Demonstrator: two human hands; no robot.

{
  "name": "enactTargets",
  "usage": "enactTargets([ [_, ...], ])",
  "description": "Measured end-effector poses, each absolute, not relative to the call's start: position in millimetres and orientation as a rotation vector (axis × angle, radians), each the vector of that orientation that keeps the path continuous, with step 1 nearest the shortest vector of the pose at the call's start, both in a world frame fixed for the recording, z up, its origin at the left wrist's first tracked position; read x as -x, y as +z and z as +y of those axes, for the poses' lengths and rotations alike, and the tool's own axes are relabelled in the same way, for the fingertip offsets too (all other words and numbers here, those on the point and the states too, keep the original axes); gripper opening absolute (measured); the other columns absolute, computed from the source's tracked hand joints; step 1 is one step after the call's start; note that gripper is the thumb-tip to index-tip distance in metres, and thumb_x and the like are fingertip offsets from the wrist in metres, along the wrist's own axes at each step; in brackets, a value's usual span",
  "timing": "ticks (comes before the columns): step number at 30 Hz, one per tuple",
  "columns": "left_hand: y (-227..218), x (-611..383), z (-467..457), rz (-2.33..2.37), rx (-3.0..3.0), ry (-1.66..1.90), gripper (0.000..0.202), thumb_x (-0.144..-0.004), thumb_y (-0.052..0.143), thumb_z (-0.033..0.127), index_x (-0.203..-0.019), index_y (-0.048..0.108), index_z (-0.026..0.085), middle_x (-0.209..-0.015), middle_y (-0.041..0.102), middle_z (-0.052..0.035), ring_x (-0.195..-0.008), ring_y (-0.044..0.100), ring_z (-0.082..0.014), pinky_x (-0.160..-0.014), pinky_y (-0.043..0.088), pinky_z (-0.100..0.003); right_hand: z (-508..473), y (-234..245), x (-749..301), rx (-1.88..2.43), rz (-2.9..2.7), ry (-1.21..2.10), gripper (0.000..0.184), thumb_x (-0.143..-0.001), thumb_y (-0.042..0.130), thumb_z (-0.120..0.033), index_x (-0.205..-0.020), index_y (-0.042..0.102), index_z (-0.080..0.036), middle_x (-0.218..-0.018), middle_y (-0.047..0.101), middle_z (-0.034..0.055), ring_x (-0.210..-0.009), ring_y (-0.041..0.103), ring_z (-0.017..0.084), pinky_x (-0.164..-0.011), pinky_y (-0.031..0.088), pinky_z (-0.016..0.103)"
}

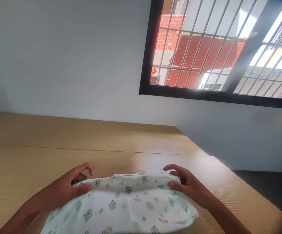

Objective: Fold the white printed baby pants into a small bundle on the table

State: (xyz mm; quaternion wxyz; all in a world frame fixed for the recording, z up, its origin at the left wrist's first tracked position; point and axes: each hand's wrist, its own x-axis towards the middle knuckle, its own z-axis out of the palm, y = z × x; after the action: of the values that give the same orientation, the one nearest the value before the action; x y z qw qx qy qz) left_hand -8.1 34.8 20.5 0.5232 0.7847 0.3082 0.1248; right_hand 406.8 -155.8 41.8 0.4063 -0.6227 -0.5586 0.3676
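A small white cloth garment (128,208) printed with green and pink animal figures lies on a light wooden table (106,146) at the bottom of the view. My left hand (67,187) pinches the cloth's far left edge between thumb and fingers. At the far right edge my right hand (187,183) pinches the cloth the same way. Both hands lift that far edge slightly off the table. The near part of the cloth runs out of the frame.
The table runs back to a plain white wall, and its right edge slants toward a dark floor (264,185). A black-framed barred window (218,48) sits high on the right, showing a red brick building outside.
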Motion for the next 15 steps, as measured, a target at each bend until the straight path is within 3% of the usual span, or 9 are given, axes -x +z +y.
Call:
enactTargets([
  [2,15,7,41,0.840,-2.065,0.315,0.038,-0.093,0.061,0.049,-0.123,0.049,0.030,-0.103,0.059,-0.0016,-0.092,0.056,-0.0224,-0.077,0.046,-0.027,-153,31,-407,1.740,-1.458,0.754,0.043,-0.083,0.069,-0.048,-0.115,0.057,-0.023,-0.107,0.060,0.0078,-0.088,0.062,0.022,-0.076,0.057,0.038],
  [4,11,3,43,0.881,-2.254,0.353,0.037,-0.089,0.064,0.041,-0.123,0.054,0.029,-0.120,0.057,-0.0044,-0.109,0.053,-0.0263,-0.090,0.045,-0.031,-151,23,-404,1.823,-1.513,0.561,0.034,-0.085,0.064,-0.045,-0.110,0.058,-0.022,-0.115,0.058,0.0103,-0.099,0.061,0.025,-0.087,0.056,0.044],
  [6,9,-5,36,0.870,-2.354,0.354,0.027,-0.087,0.063,0.037,-0.113,0.059,0.027,-0.119,0.058,-0.0040,-0.110,0.054,-0.0266,-0.092,0.044,-0.032,-152,21,-399,1.833,-1.627,0.463,0.026,-0.088,0.059,-0.039,-0.109,0.059,-0.024,-0.120,0.057,0.0102,-0.106,0.059,0.026,-0.095,0.053,0.046],
  [9,11,-22,12,0.810,-2.310,0.205,0.013,-0.088,0.060,0.033,-0.099,0.060,0.026,-0.100,0.061,-0.0004,-0.091,0.057,-0.0220,-0.079,0.046,-0.028,-157,33,-390,1.836,-1.845,0.526,0.022,-0.087,0.060,-0.031,-0.108,0.063,-0.026,-0.134,0.052,0.0083,-0.119,0.055,0.026,-0.100,0.050,0.044],
  [12,8,-38,-6,0.713,-2.298,0.110,0.010,-0.090,0.059,0.031,-0.098,0.060,0.025,-0.102,0.061,-0.0003,-0.090,0.058,-0.0204,-0.081,0.046,-0.028,-165,49,-380,1.903,-1.974,0.680,0.027,-0.079,0.070,-0.030,-0.106,0.069,-0.026,-0.134,0.053,0.0080,-0.120,0.055,0.028,-0.099,0.049,0.041],
  [15,-5,-43,-3,0.727,-2.452,0.226,0.020,-0.097,0.053,0.036,-0.111,0.064,0.028,-0.116,0.061,-0.0030,-0.105,0.057,-0.0247,-0.097,0.045,-0.036,-178,53,-364,1.838,-2.133,0.791,0.042,-0.067,0.082,-0.033,-0.106,0.072,-0.028,-0.113,0.063,0.0068,-0.098,0.064,0.026,-0.082,0.053,0.035],
])
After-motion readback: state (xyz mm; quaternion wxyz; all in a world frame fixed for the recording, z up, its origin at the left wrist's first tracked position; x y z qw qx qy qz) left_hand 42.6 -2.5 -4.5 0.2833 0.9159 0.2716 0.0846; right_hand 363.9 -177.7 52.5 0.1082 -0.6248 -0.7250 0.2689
